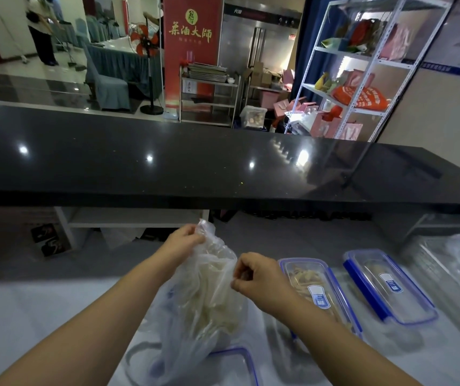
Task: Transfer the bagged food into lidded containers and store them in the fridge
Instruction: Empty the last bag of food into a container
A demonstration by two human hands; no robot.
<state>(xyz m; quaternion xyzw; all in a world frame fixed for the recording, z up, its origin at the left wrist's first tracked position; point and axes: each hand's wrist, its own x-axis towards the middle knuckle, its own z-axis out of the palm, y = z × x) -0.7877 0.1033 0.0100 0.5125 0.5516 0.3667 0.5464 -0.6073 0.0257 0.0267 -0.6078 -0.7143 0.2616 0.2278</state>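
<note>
Head view. Both hands are raised over a white work surface [42, 316], apart from each other, each pinched on the mouth of one clear plastic bag [209, 296]. Left hand [182, 240] grips the far top edge; right hand [256, 277] is closed on the near right edge. Bag holds pale strips of food; its bottom sits at an open blue-rimmed container [240, 358] at the lower edge of view. To the right, two lidded containers lie side by side: nearer one [318, 291] holds tan food, farther one [387, 285] has unclear contents. Black counter [195, 162] runs behind.
</note>
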